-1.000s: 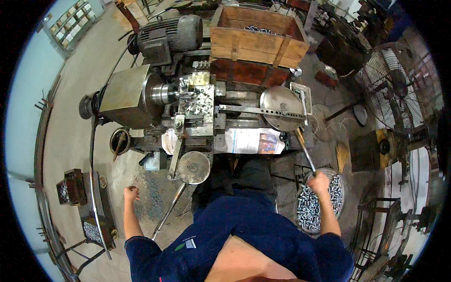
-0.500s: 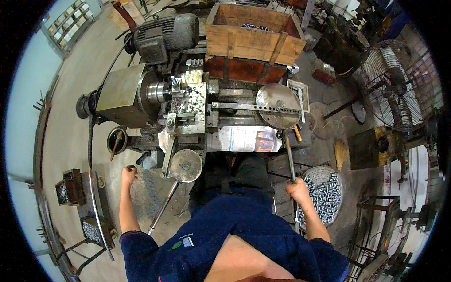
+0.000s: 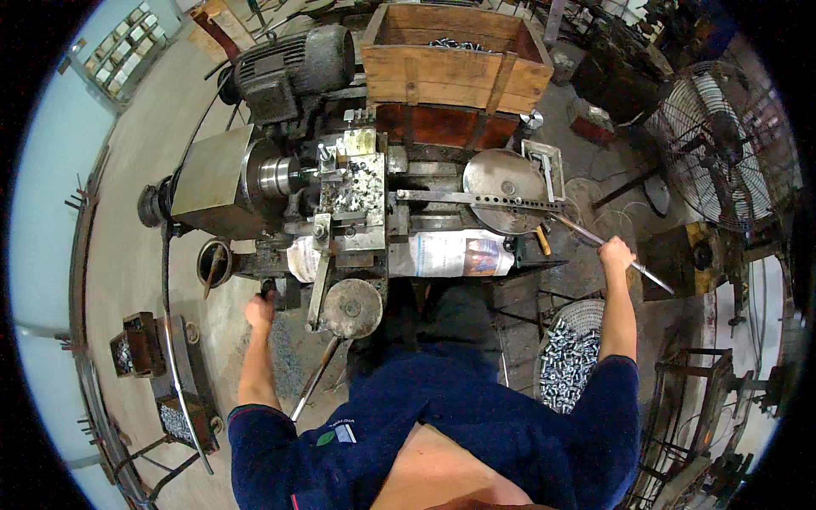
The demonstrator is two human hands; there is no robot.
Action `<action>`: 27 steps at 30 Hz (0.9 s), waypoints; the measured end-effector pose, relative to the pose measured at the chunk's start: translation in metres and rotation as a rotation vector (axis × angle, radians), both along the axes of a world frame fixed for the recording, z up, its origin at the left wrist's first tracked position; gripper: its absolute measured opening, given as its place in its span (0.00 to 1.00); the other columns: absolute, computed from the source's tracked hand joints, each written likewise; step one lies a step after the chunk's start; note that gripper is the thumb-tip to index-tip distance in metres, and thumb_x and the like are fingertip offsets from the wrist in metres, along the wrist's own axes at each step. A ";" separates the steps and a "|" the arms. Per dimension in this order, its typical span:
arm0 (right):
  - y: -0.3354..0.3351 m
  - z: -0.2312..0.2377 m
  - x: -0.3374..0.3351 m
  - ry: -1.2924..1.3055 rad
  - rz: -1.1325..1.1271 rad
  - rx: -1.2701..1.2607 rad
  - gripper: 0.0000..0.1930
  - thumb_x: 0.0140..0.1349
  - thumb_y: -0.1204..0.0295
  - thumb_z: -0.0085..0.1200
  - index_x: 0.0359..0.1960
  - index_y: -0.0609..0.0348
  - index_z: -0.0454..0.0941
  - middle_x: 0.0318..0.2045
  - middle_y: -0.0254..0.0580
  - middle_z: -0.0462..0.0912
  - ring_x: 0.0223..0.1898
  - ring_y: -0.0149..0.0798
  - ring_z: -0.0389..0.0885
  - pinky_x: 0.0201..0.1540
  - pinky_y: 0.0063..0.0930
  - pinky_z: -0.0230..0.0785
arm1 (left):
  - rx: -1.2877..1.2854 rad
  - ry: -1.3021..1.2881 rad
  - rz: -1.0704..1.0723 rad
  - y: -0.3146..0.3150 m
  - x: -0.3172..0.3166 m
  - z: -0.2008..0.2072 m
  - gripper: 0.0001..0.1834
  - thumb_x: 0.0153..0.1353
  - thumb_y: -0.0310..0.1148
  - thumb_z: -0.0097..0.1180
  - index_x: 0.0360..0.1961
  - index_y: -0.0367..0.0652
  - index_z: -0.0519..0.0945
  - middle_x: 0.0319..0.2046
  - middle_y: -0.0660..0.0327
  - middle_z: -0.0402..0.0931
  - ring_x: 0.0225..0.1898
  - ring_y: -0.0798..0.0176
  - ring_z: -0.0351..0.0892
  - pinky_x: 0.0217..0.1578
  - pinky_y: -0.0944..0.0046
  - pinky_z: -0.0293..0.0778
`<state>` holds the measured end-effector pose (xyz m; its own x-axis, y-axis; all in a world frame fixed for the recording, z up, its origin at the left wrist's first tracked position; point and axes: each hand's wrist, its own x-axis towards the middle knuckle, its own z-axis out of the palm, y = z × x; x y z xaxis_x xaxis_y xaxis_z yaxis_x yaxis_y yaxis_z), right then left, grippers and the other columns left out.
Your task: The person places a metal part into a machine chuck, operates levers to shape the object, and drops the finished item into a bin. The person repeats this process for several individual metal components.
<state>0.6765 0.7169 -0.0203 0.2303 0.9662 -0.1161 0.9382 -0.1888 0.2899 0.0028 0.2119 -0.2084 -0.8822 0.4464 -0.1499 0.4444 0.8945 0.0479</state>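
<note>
My right hand [image 3: 616,253] is wrapped round a long metal lever [image 3: 579,228], which slants out to the right from the round plate [image 3: 501,174] of the lathe. My left hand [image 3: 259,311] is closed, fingers curled, by the lathe's lower left corner; a small dark shape shows at its fingertips, too unclear to name. Ahead of it are the chuck [image 3: 276,176] and the metal carriage [image 3: 357,189] with its tool clamps. A second, smaller round plate [image 3: 353,308] with a lever [image 3: 316,379] sits between my left arm and my body.
A wooden crate [image 3: 442,75] with metal parts stands behind the lathe, right of a motor [image 3: 293,68]. A round basket [image 3: 586,314] of shiny metal parts is at my right, a fan [image 3: 710,140] beyond. Small bins [image 3: 136,344] and a dark pot [image 3: 213,260] lie left.
My right hand has swung the lever outward to the right and away from me. The carriage has shifted right from the chuck. My left hand has moved right, nearer the lathe.
</note>
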 end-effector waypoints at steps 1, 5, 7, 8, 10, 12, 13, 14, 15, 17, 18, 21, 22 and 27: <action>0.005 0.000 -0.010 -0.001 0.011 0.034 0.16 0.54 0.64 0.45 0.43 0.51 0.76 0.45 0.43 0.78 0.50 0.44 0.74 0.55 0.50 0.54 | 0.101 0.059 0.116 -0.001 0.009 -0.040 0.27 0.53 0.57 0.51 0.32 0.39 0.76 0.31 0.45 0.77 0.36 0.43 0.77 0.37 0.50 0.73; 0.007 0.005 -0.025 0.000 0.033 0.048 0.14 0.55 0.64 0.45 0.40 0.52 0.77 0.44 0.43 0.78 0.49 0.46 0.74 0.56 0.51 0.50 | 0.037 -0.055 -0.139 -0.032 -0.025 -0.048 0.25 0.52 0.55 0.53 0.34 0.40 0.75 0.35 0.47 0.77 0.38 0.46 0.77 0.38 0.52 0.73; 0.003 -0.010 0.002 0.013 0.005 0.146 0.17 0.52 0.63 0.49 0.43 0.54 0.75 0.45 0.45 0.77 0.52 0.47 0.70 0.59 0.54 0.46 | -0.197 -0.184 -0.270 0.012 -0.013 0.035 0.24 0.53 0.51 0.52 0.38 0.40 0.74 0.38 0.47 0.76 0.39 0.47 0.77 0.39 0.52 0.73; 0.003 -0.012 -0.001 0.030 0.050 0.182 0.18 0.50 0.63 0.49 0.44 0.55 0.74 0.45 0.46 0.77 0.53 0.47 0.69 0.59 0.56 0.45 | -0.194 -0.149 -0.237 -0.001 -0.011 0.035 0.23 0.54 0.50 0.52 0.38 0.39 0.73 0.38 0.47 0.76 0.39 0.47 0.78 0.38 0.51 0.73; -0.016 -0.019 -0.011 0.051 0.147 0.306 0.25 0.46 0.64 0.52 0.48 0.58 0.70 0.49 0.49 0.73 0.57 0.49 0.64 0.60 0.56 0.45 | -0.193 -0.082 -0.198 -0.011 -0.009 0.019 0.23 0.54 0.50 0.51 0.38 0.39 0.73 0.38 0.48 0.76 0.39 0.48 0.78 0.38 0.51 0.74; -0.046 -0.026 -0.027 0.077 0.271 0.427 0.38 0.37 0.64 0.58 0.55 0.61 0.63 0.55 0.49 0.66 0.62 0.50 0.57 0.62 0.53 0.44 | -0.020 -0.124 0.010 -0.024 -0.003 -0.010 0.22 0.54 0.48 0.52 0.37 0.37 0.73 0.34 0.48 0.77 0.37 0.49 0.78 0.36 0.52 0.74; -0.064 -0.030 -0.035 0.131 0.321 0.464 0.39 0.36 0.64 0.59 0.56 0.61 0.62 0.55 0.48 0.66 0.62 0.50 0.57 0.62 0.53 0.44 | 0.052 -0.159 0.068 -0.032 -0.005 -0.021 0.21 0.54 0.47 0.53 0.36 0.37 0.73 0.32 0.48 0.77 0.35 0.49 0.79 0.33 0.53 0.75; -0.078 -0.035 -0.045 0.183 0.372 0.500 0.40 0.36 0.64 0.59 0.56 0.62 0.61 0.56 0.48 0.65 0.62 0.50 0.56 0.62 0.52 0.44 | 0.124 -0.196 0.127 -0.038 -0.006 -0.027 0.21 0.54 0.46 0.54 0.36 0.36 0.72 0.31 0.47 0.78 0.34 0.49 0.79 0.31 0.54 0.75; -0.095 -0.029 -0.050 0.185 0.393 0.530 0.39 0.35 0.65 0.60 0.55 0.62 0.63 0.54 0.49 0.67 0.60 0.50 0.60 0.61 0.49 0.48 | 0.311 -0.472 0.063 -0.007 0.017 0.025 0.20 0.54 0.40 0.56 0.40 0.33 0.70 0.26 0.49 0.77 0.27 0.53 0.80 0.23 0.58 0.75; -0.109 0.001 -0.085 0.422 0.594 0.480 0.34 0.35 0.68 0.60 0.52 0.61 0.68 0.50 0.50 0.70 0.54 0.50 0.66 0.57 0.43 0.56 | 0.360 -0.701 0.103 -0.027 0.007 0.034 0.21 0.54 0.37 0.57 0.43 0.31 0.69 0.24 0.50 0.76 0.23 0.57 0.78 0.19 0.60 0.74; -0.108 0.025 -0.110 0.626 0.727 0.415 0.31 0.35 0.70 0.60 0.49 0.61 0.71 0.48 0.51 0.72 0.51 0.50 0.69 0.55 0.40 0.60 | 0.384 -0.814 0.118 -0.041 -0.005 0.037 0.22 0.54 0.35 0.57 0.44 0.31 0.69 0.24 0.51 0.75 0.22 0.59 0.78 0.17 0.61 0.73; -0.126 0.094 -0.216 0.975 0.936 0.219 0.25 0.36 0.73 0.56 0.44 0.61 0.75 0.46 0.52 0.74 0.52 0.51 0.70 0.55 0.36 0.62 | 0.568 -0.629 0.057 -0.062 -0.041 0.077 0.17 0.56 0.31 0.54 0.42 0.29 0.73 0.23 0.53 0.75 0.21 0.63 0.76 0.18 0.63 0.74; -0.133 0.104 -0.251 0.996 1.141 0.325 0.25 0.36 0.74 0.56 0.43 0.59 0.75 0.46 0.52 0.75 0.52 0.51 0.70 0.55 0.37 0.63 | 0.695 -0.598 0.029 -0.059 -0.049 0.110 0.17 0.56 0.30 0.53 0.43 0.28 0.73 0.24 0.54 0.75 0.22 0.64 0.76 0.19 0.64 0.74; -0.180 0.140 -0.431 0.961 1.771 0.247 0.19 0.30 0.69 0.57 0.30 0.61 0.78 0.38 0.49 0.76 0.45 0.51 0.72 0.51 0.38 0.63 | 0.772 -0.093 -0.013 -0.103 -0.073 0.241 0.18 0.59 0.33 0.51 0.47 0.32 0.73 0.27 0.58 0.76 0.26 0.69 0.75 0.25 0.69 0.71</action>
